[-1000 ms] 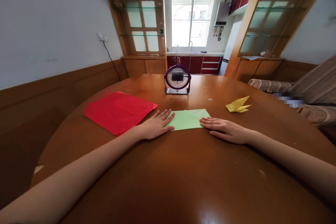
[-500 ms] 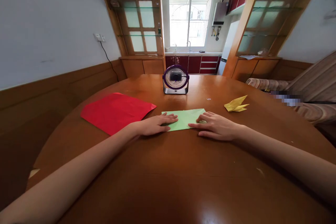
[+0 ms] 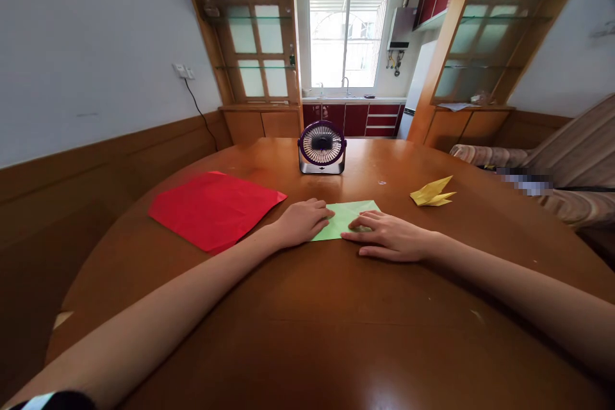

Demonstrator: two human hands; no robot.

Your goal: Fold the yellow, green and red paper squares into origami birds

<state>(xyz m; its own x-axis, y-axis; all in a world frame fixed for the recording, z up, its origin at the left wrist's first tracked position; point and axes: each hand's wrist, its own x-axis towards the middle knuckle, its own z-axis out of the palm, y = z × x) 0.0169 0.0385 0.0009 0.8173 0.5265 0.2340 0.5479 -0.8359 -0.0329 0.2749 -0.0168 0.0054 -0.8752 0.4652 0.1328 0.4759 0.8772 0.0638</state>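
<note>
A light green sheet of paper [image 3: 340, 218], folded into a flat strip, lies on the wooden table. My left hand [image 3: 305, 221] rests over its left end, fingers bent and fingertips on the paper, hiding that end. On the right part of the strip my right hand [image 3: 387, 236] lies with fingers spread, its fingertips touching the surface and its thumb on the table below the edge. Neither hand visibly lifts the paper. Left of my left hand is a large red sheet of paper [image 3: 214, 210]. A yellow folded paper figure [image 3: 432, 192] sits beyond my right hand.
A small purple and black fan [image 3: 321, 146] stands behind the green paper on the round wooden table [image 3: 327, 327]. A striped sofa [image 3: 576, 160] is at the right. Cabinets with glass shelves [image 3: 257, 45] flank the kitchen opening.
My left hand has slid right along the green paper, its fingers more bent, covering more of the left end. My right hand has shifted slightly left over the strip.
</note>
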